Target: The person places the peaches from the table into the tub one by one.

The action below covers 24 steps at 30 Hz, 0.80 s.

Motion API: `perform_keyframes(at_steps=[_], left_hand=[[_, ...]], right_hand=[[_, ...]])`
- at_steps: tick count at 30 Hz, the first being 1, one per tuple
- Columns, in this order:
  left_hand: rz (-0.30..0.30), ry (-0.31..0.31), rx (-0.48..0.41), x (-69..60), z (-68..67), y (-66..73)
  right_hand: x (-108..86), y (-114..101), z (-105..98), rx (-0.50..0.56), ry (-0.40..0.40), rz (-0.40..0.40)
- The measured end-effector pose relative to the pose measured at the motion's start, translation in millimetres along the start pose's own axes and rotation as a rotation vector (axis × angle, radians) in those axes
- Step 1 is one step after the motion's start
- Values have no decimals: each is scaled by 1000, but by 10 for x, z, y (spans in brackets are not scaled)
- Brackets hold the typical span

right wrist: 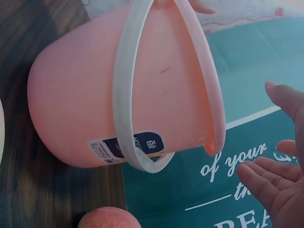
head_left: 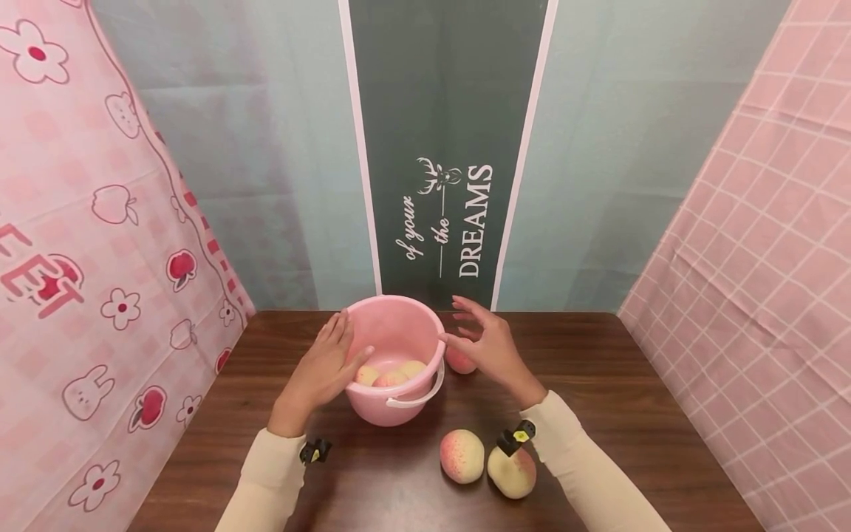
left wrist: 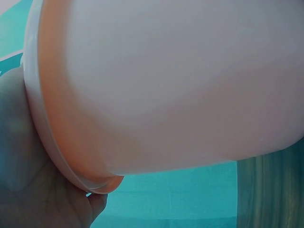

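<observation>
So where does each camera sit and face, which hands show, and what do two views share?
Head: on the head, facing forward and down at the pink bucket and peaches; left hand, right hand and sleeves show.
Left wrist: on that wrist, facing the bucket's outer wall; part of the left hand shows at left.
Right wrist: on that wrist, facing the bucket's handle; the right hand shows at right, fingers, apparently the left hand's, at top.
Shared by head and right wrist: handle, white lettering.

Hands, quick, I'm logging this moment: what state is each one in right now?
Left hand: open, resting on the rim of the bucket.
Right hand: open beside the bucket, holding nothing.
</observation>
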<state>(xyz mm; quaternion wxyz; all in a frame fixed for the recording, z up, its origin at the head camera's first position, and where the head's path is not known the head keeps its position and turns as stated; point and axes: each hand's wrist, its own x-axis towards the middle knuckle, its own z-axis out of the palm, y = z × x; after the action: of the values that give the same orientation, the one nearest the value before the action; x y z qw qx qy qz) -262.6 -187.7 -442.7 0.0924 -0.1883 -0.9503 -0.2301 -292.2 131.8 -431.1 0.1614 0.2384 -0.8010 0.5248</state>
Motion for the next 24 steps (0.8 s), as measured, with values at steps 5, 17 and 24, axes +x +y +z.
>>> perform_keyframes(at_steps=[5,17,24], left_hand=[[-1,2,5,5,6,-3],[0,10,1,12,-11,-1],[-1,12,-9,5,21,-3]], right_hand=[[-11,53,-31,-21,14,15],[-18,207,-59,-101,42,32],[-27,322,-62,-115,30,58]])
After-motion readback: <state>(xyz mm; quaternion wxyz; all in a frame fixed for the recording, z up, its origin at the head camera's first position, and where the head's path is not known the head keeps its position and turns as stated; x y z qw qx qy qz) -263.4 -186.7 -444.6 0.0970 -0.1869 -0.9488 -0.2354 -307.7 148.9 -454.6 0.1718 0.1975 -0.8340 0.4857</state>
